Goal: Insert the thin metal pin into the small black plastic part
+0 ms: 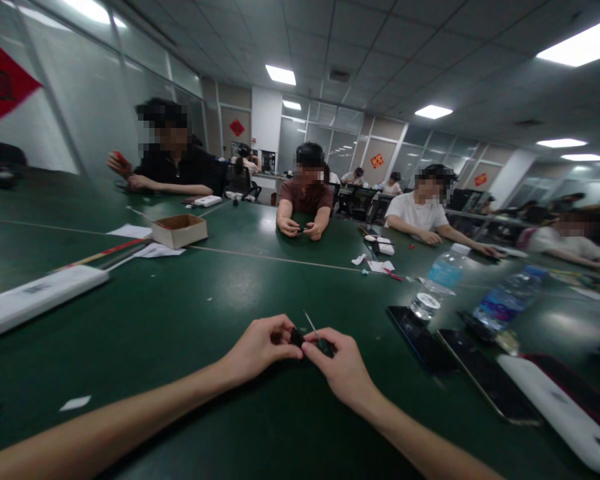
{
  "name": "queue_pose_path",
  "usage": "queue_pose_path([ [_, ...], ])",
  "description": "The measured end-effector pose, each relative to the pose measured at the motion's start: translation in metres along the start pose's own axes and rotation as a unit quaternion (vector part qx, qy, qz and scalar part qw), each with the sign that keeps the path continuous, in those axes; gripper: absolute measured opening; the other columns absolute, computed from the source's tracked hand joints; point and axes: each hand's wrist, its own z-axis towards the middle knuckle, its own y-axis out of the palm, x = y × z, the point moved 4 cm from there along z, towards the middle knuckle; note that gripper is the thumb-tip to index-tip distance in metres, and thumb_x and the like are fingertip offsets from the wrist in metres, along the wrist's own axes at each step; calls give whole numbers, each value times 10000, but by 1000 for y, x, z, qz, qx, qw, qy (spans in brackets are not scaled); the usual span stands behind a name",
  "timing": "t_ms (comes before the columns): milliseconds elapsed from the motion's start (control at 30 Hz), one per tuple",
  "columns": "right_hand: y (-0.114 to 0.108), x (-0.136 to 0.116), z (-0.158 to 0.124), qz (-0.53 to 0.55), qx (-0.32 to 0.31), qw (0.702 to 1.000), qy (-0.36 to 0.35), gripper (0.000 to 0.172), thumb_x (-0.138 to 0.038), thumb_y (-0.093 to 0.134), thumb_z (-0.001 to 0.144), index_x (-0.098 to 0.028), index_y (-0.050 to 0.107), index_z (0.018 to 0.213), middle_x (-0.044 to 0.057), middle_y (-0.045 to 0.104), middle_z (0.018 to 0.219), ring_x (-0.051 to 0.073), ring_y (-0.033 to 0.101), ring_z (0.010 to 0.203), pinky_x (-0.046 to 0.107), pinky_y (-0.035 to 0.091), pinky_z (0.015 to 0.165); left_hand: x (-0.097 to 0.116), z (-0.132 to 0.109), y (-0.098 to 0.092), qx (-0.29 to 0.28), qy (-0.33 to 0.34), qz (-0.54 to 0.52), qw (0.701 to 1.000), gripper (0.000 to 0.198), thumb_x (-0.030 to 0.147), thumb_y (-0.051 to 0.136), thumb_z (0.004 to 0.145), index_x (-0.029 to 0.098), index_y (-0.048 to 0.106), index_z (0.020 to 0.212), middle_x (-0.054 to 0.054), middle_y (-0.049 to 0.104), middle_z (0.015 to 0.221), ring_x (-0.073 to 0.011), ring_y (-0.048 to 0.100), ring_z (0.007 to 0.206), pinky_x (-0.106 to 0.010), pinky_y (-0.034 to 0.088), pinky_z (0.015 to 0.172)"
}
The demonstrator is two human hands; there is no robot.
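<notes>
In the head view, a small black piece [297, 337] is held above the near middle of the worktop [240, 287], pinched between the thumb and fingers of the left hand [270, 348], which are nearly closed on it. By the right hand [341, 365], a thin-shafted tool [325, 346] is gripped at its dark handle, the fingers curled round it; the shaft is pointed up and away, its tip off the piece. The right thumb and forefinger are brought close to the piece, but whether it is touched by them cannot be told.

For good control, the piece is best pinched by its edges, the forearms kept low and steady, and the bare tip turned away from the left fingers.

To the right, a dark phone [424, 347], a second phone [490, 380], a white device [555, 407] and two bottles [445, 273] are set near enough that a wide swing of the right arm might be hampered. To the left, a long white device [45, 300] and an open box [183, 235] are placed well apart from the hands.
</notes>
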Motion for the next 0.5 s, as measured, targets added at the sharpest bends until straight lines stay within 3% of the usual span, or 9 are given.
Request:
queue_pose_path([
  [500, 1, -1, 0, 6, 5, 1000, 2, 140, -314, 562, 863, -207, 645, 900, -14, 647, 850, 134, 573, 768, 238, 395, 692, -5, 0, 0, 1, -4, 6, 1000, 317, 341, 735, 679, 146, 591, 883, 28, 610, 678, -123, 552, 617, -219, 408, 558],
])
